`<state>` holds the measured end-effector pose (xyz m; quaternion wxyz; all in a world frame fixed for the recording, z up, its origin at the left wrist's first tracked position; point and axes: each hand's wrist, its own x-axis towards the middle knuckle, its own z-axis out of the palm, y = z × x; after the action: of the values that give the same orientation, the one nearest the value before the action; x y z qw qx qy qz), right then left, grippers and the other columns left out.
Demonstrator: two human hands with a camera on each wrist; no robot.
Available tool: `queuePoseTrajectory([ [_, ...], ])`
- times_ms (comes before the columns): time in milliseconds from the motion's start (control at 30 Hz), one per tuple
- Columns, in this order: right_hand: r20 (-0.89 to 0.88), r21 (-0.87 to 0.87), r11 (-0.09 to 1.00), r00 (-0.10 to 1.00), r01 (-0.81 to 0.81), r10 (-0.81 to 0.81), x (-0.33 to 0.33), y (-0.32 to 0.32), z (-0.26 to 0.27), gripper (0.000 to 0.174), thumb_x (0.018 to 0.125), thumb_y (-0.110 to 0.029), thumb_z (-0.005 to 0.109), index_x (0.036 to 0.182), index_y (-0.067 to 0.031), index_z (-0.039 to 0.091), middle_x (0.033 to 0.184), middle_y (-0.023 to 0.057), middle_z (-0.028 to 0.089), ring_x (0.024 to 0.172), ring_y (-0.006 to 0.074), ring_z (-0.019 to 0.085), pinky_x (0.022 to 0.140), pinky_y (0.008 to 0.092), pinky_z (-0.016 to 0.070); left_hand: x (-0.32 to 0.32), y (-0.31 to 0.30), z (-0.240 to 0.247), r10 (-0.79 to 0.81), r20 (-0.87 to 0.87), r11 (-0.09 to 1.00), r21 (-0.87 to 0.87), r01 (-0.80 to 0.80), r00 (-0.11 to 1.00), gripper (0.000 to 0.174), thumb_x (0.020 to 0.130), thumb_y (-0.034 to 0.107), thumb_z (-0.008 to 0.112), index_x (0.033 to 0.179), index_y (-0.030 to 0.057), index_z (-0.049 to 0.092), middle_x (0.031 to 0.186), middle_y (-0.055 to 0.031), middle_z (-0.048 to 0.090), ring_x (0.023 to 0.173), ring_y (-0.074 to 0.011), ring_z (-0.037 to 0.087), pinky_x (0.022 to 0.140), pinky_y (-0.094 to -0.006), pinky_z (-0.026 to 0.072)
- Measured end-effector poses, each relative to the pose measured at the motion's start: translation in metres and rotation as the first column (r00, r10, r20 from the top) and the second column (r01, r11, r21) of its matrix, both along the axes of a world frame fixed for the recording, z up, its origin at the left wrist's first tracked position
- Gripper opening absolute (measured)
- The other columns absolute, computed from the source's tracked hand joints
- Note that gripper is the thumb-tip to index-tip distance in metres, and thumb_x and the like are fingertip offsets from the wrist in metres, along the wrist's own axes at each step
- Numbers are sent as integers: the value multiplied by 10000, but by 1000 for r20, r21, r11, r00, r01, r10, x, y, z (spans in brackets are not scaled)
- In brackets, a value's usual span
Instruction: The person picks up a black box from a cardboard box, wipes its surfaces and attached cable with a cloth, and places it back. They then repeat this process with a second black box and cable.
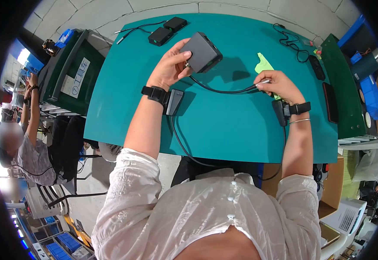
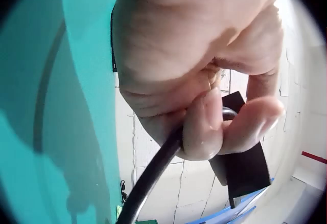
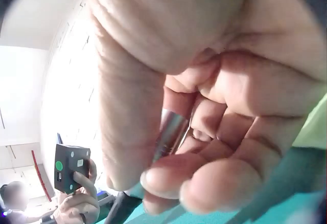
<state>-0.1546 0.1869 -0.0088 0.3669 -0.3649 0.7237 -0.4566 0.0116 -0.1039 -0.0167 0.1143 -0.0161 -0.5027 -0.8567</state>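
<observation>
My left hand grips a small black box above the table, its thumb on the near side. A black cable leaves the box by the fingers. In the left wrist view the cable passes against two fingertips, with part of the box behind them. The cable runs right to a silver metal plug, which my right hand pinches. The plug's barrel shows between thumb and fingers in the right wrist view. That view also has the box, with a green round sticker.
Two similar black boxes and cables with metal tips lie at the table's back left. A yellow-green piece lies behind my right hand. At right are a coiled black cable, a black power strip-like bar and a dark phone-like slab.
</observation>
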Motion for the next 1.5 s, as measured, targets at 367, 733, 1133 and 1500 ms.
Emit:
queuePoseTrajectory([
  [367, 46, -128, 983, 989, -134, 141, 12, -12, -10, 114, 833, -109, 675, 921, -46, 638, 767, -24, 583, 635, 33, 464, 544, 184, 354, 3, -6, -2, -111, 22, 973, -199, 114, 994, 545, 760, 128, 703, 1250, 7, 495, 891, -15, 617, 532, -20, 464, 395, -156, 300],
  [733, 79, -224, 895, 909, -384, 410, 6, 3, 1, 149, 756, -37, 703, 902, -26, 672, 898, 32, 604, 826, 108, 561, 749, 226, 462, -4, 27, 1, 2, 56, 977, -214, 10, 998, 704, 853, 468, 623, 1304, -35, 427, 926, -90, 618, 673, -186, 630, 648, -345, 537],
  [1133, 1, -139, 976, 986, -167, 169, 4, -11, -17, 339, 943, -332, 524, 1102, -63, 655, 1038, 52, 654, 936, 127, 588, 795, 257, 471, -9, 13, -1, -5, -7, 996, 94, 6, 1000, 293, 937, 151, 532, 1192, 20, 473, 729, 48, 448, 452, -59, 214, 429, -230, 169],
  [1500, 158, -391, 920, 981, -40, 110, 19, -21, 0, 467, 932, -343, 557, 1289, -43, 520, 1116, 104, 620, 948, 138, 575, 836, 274, 464, -3, 62, 33, -259, 204, 789, -519, 328, 944, 725, 742, -36, 683, 1400, 66, 398, 725, 12, 547, 586, -58, 473, 517, -197, 368],
])
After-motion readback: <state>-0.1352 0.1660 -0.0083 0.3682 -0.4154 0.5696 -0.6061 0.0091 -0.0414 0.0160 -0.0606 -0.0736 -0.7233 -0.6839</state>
